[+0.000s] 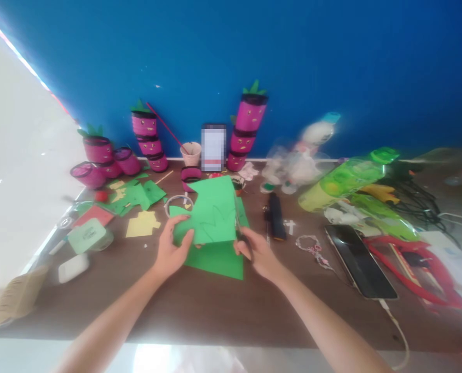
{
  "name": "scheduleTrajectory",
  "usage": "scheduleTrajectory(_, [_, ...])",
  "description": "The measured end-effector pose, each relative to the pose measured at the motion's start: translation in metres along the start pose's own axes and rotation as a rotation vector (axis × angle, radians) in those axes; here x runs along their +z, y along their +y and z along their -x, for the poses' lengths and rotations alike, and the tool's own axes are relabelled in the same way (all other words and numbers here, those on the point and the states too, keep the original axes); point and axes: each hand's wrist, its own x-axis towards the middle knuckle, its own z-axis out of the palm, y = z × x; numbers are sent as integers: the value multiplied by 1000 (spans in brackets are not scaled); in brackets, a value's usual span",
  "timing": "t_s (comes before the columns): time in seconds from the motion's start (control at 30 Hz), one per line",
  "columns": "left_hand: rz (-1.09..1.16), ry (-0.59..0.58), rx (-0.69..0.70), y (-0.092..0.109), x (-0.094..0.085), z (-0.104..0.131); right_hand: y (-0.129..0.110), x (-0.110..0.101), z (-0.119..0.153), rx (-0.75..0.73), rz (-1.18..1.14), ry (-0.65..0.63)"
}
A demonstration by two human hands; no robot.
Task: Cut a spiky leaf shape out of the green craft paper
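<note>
My left hand (pixel 173 246) grips a green sheet of paper (pixel 215 204) by its left side, thumb on top. A dark zigzag line is drawn on this sheet. My right hand (pixel 257 252) is closed around small scissors (pixel 237 225), whose blades stand at the sheet's right edge; the handles are mostly hidden by my fingers. Another green sheet (pixel 219 260) lies on the table underneath. Just behind my left hand is a roll of tape (pixel 178 204).
Pink segmented figures with green tops (pixel 149 132) stand along the blue wall. A phone (pixel 214 147) leans there beside a white cup (pixel 191 154). Green scraps (pixel 138 197) lie left; a green bottle (pixel 343 178), another phone (pixel 361 261) and a black-handled tool (pixel 276 216) lie right.
</note>
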Motion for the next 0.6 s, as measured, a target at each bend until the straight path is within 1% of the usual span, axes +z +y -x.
scheduleTrajectory(0.1, [2,4,-3,-1,-1,-1,-1,0,0,13,-11,-2])
scheduleTrajectory(0.2, [16,33,-12,-2,-1,-2,-2,0,-1,31,-43,-24])
scheduleTrajectory(0.27, [77,52,-63,-2,-1,-2,-2,0,-1,34,-63,-43])
scheduleTrajectory(0.4, [279,75,-215,-3,-1,-4,-1,-1,-1,29,-66,-85])
scheduleTrajectory(0.5, [360,130,-237,-7,0,-5,-2,-1,-1,26,-58,-117])
scheduleTrajectory(0.6, [363,193,-246,-11,-1,-6,-2,-1,-2,30,-60,-143])
